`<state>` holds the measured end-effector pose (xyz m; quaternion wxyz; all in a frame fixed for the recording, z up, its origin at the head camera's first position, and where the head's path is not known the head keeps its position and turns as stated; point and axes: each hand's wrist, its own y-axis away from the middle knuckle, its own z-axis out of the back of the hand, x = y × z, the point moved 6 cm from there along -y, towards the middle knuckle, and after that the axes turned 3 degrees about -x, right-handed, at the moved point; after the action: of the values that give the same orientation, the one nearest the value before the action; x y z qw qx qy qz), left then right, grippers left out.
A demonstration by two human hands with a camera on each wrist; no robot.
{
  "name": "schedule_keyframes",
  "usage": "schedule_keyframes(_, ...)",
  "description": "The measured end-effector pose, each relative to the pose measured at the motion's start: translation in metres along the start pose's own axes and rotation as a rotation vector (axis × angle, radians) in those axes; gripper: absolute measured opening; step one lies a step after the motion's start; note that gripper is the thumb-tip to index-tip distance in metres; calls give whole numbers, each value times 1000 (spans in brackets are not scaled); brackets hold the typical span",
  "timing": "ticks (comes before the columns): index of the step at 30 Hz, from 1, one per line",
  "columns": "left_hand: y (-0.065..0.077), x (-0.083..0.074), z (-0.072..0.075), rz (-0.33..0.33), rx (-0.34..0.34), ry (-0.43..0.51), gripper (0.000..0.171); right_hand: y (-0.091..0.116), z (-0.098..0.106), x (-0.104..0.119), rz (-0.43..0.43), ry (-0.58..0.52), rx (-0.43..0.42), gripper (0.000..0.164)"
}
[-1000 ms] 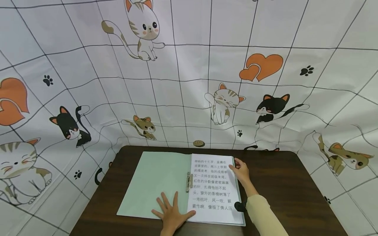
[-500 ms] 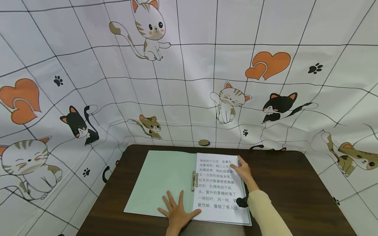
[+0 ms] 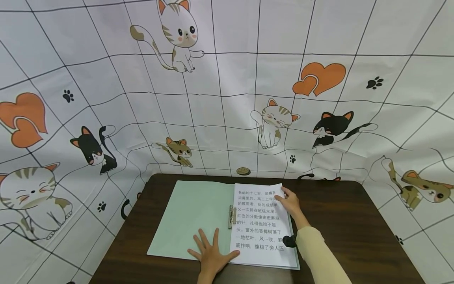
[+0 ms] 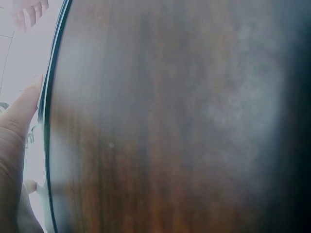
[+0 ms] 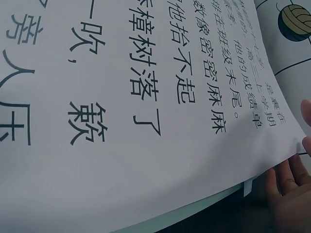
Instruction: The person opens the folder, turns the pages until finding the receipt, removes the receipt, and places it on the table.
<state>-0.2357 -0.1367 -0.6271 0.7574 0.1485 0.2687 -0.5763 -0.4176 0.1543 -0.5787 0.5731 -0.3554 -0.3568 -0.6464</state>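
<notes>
A pale green folder [image 3: 193, 217] lies open on the dark wooden table, with printed white paper [image 3: 257, 225] on its right side. My left hand [image 3: 211, 256] rests with fingers spread on the folder's lower part, its thumb at the paper's lower left corner. Near the paper's upper right corner, my right hand [image 3: 290, 203] pinches the edge of the top sheet. In the right wrist view, fingers [image 5: 286, 177] reach under the sheet [image 5: 204, 160], and the corner there curves up. The left wrist view catches only part of the left hand [image 4: 14, 126] beside the folder's edge.
A metal clip [image 3: 232, 217] sits along the folder's spine. The brown table [image 3: 340, 232] extends on both sides. Behind it hangs a white cloth [image 3: 227, 79] with grid lines, cartoon cats and hearts. A black wrist camera [image 3: 289, 241] overlaps the paper's right edge.
My right hand has gone from touching the paper's right edge to pinching the top sheet, whose upper right corner has risen slightly. My left hand stays spread. The head view has shifted a little.
</notes>
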Motion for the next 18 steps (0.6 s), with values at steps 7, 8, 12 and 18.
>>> schedule_keyframes(7,0,-2,2,-9,-7,-3,118,-1,1,1,-5,10,4,59)
schedule_keyframes(8,0,-2,2,-10,-9,2,117,-1,1,2,-6,4,8,59)
schedule_keyframes(12,-1,-3,4,-22,-19,20,117,0,2,4,0,-10,11,58)
schedule_keyframes(18,1,-5,6,-29,-24,17,116,4,1,6,9,-38,21,58)
